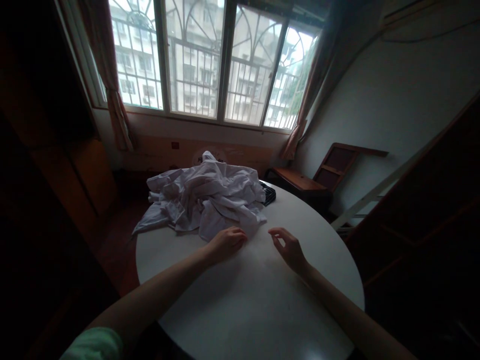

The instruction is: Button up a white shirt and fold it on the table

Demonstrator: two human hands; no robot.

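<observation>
Lying heaped on the far left part of the round white counter point(262, 310): crumpled white garments point(202, 197), one edge hanging over the rim. Left hand point(227, 242): fingers curled loosely, empty, at the pile's near edge, contact unclear. Right hand point(288, 250): fingers apart, empty, just above bare counter, right of the pile. Dark item point(268, 193): behind the pile's right side.

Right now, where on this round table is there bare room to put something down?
The near half of the white table is bare, from both hands to the near edge, and so is the right side past the right hand. The far left is crowded: the white cloth pile, by the left hand, with a dark item behind.
</observation>
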